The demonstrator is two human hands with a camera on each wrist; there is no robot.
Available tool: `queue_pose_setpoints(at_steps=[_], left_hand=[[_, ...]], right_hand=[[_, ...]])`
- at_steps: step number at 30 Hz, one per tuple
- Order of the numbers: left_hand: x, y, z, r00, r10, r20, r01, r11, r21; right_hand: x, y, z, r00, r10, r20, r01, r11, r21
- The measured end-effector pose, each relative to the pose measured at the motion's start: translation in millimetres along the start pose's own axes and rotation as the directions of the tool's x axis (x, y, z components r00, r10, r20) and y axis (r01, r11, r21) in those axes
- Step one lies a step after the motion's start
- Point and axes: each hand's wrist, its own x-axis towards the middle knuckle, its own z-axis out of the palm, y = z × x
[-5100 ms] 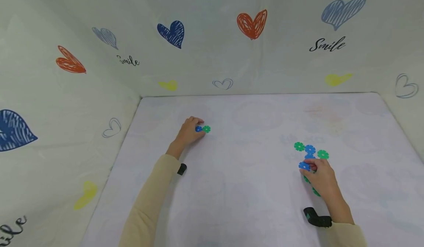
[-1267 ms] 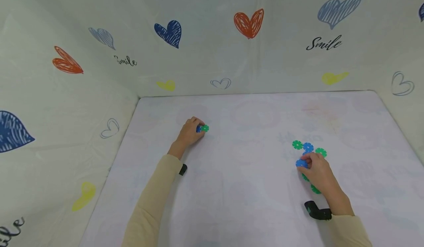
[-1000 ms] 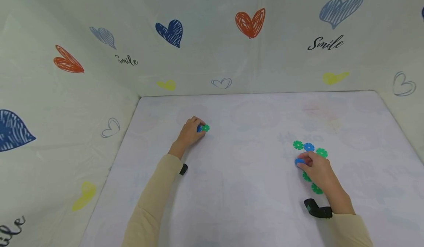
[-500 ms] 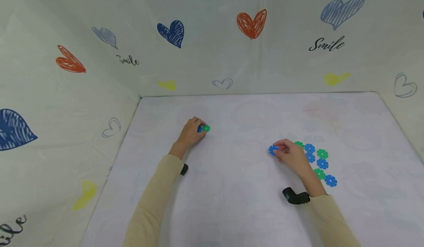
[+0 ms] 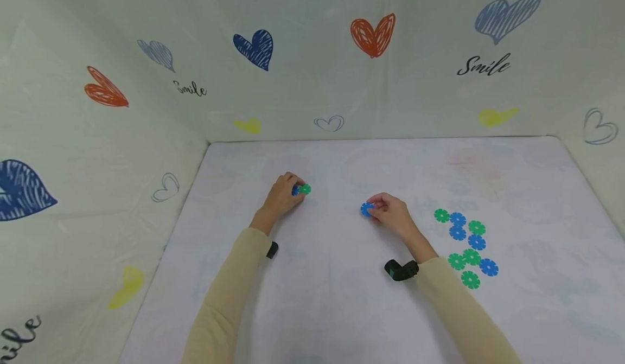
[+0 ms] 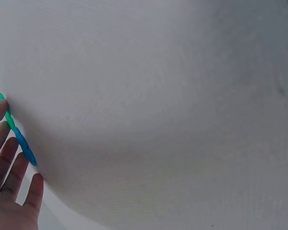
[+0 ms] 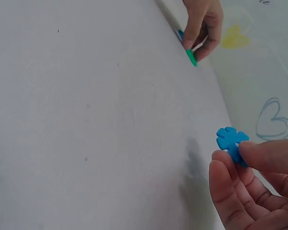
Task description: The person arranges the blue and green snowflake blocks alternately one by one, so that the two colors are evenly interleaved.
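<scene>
At the left of the table, my left hand (image 5: 285, 194) pinches a green snowflake disc (image 5: 305, 189) that is joined edge to edge with a blue one. The joined blue disc (image 6: 25, 146) lies against the fingers in the left wrist view. My right hand (image 5: 394, 215) is held up over the middle of the table, apart from the left. Between its thumb and fingers it grips a single notched blue snowflake disc (image 7: 232, 142), partly covered by the thumb.
Several loose green and blue snowflake discs lie on the right of the table, among them a green disc (image 5: 471, 280) nearest the front and a blue disc (image 5: 489, 267). The white table (image 5: 312, 310) meets a heart-printed wall (image 5: 303, 93) behind.
My right hand picked a blue snowflake disc out of the loose group and carried it left, towards the left hand. The left hand stays almost in place with its joined discs.
</scene>
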Motion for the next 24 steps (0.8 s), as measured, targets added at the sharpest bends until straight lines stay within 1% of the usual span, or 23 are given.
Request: queue_pose_setpoints(at_steps=[8, 12, 17, 24], left_hand=[[-1.3, 3.2, -1.7, 1.000, -0.016, 0.005, 0.016, 1.000, 0.002], [-1.1, 3.5, -2.2, 1.000, -0.010, 0.002, 0.010, 1.000, 0.006], [-0.8, 3.7, -1.8, 1.000, -0.001, -0.004, 0.001, 1.000, 0.013], [-1.5, 4.9, -2.0, 1.000, -0.009, -0.011, 0.009, 1.000, 0.020]], right_hand=[[22, -16, 26, 0.998, 0.017, 0.058, -0.022, 0.997, 0.076], [31, -22, 39, 0.997, 0.027, 0.076, -0.036, 0.992, 0.120], [42, -27, 53, 0.997, 0.040, 0.069, -0.049, 0.989, 0.139], [54, -34, 68, 0.998, 0.029, 0.057, -0.036, 0.991, 0.126]])
